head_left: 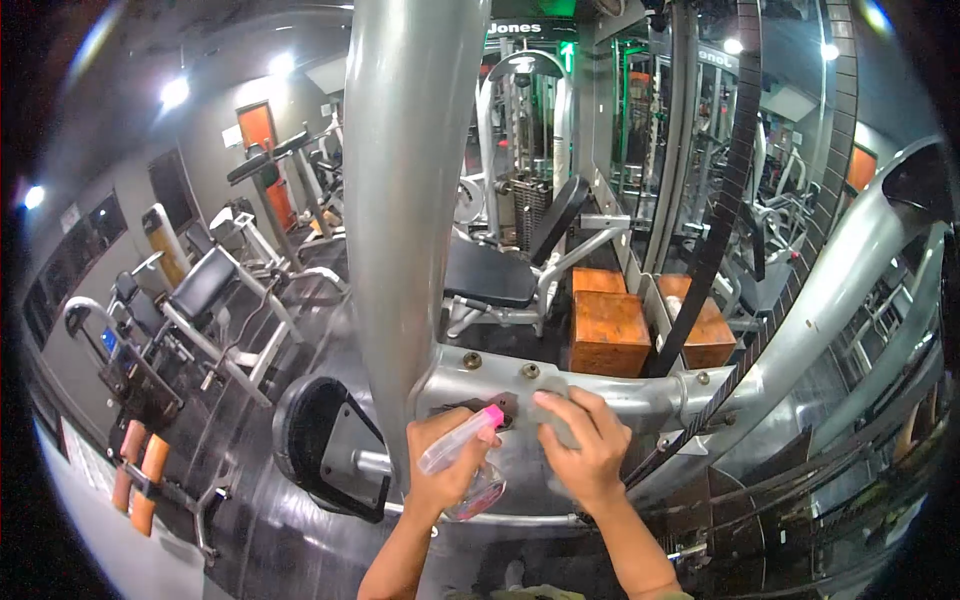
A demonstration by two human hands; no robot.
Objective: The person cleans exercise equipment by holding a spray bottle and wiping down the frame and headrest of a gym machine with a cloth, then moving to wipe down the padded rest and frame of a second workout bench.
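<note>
My left hand is wrapped round a clear spray bottle with a pink nozzle tip, which points up and to the right. Beside it, my right hand presses a greyish cloth against the silver metal crossbar of a gym machine. Bolts show on the bar's upper edge, just above both hands. The cloth is mostly hidden behind my right fingers.
A thick silver post rises in front of me. Left of it is a black pad. Beyond the bar stand a black bench and wooden boxes. A black belt runs down at the right.
</note>
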